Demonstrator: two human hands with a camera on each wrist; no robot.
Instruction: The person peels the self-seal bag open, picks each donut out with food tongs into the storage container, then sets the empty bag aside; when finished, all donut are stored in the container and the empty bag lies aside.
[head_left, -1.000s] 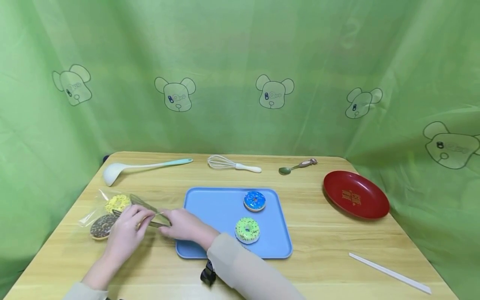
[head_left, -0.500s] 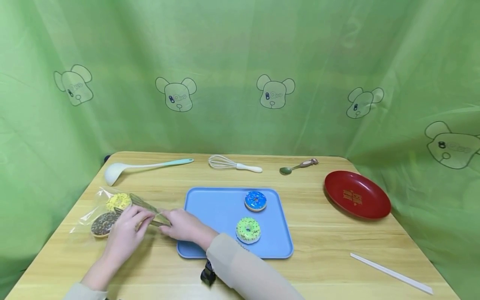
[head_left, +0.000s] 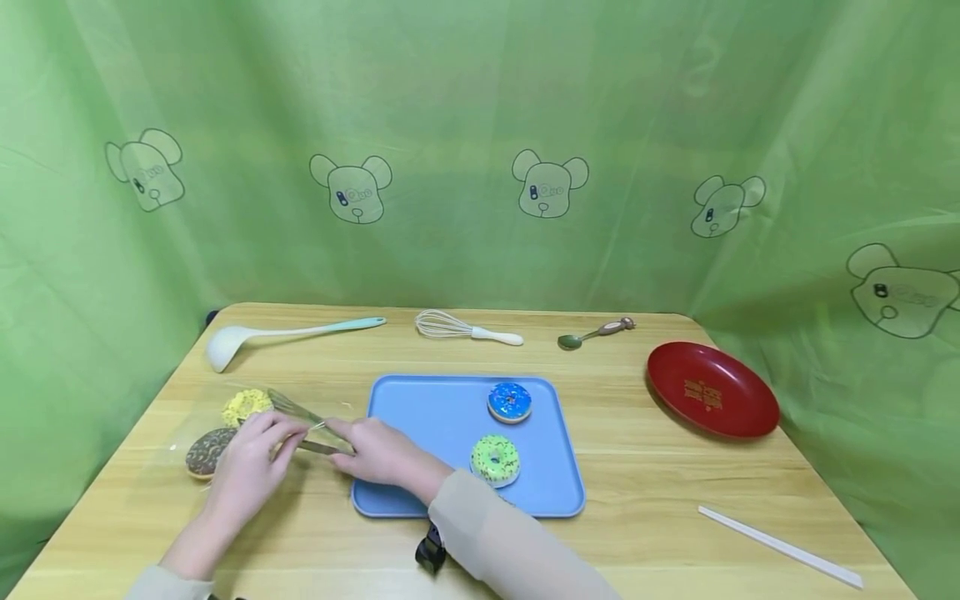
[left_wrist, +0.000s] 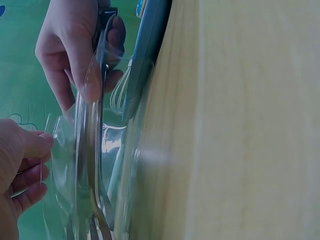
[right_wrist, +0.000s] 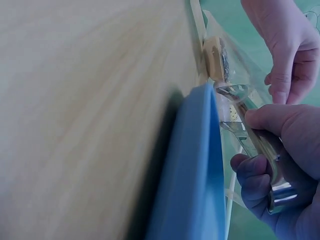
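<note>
My left hand [head_left: 255,462] pinches the edge of a clear plastic bag [left_wrist: 62,165] at the table's left side. Through the plastic show a yellow-iced donut [head_left: 246,406] and a chocolate donut [head_left: 206,452], the latter partly behind this hand. My right hand [head_left: 382,450] grips metal tongs [right_wrist: 284,195] near the bent end, thumb on one arm and fingers around the other. The tongs' arms reach into the bag, pointing at the donuts. Beneath the right forearm lies a blue tray [head_left: 427,417] bearing a blue donut [head_left: 510,402] and a green donut [head_left: 495,460].
Along the back of the table lie a ladle [head_left: 300,330], a whisk [head_left: 468,329] and a small spoon [head_left: 596,332]. A red oval plate [head_left: 712,390] stands at the right, with a white stick [head_left: 780,546] nearer the front. Green curtain [head_left: 480,100] encloses the table.
My right hand and the tongs have shifted slightly right. The yellow and chocolate donuts have slid a little to the right too. My left hand stays about where it was.
</note>
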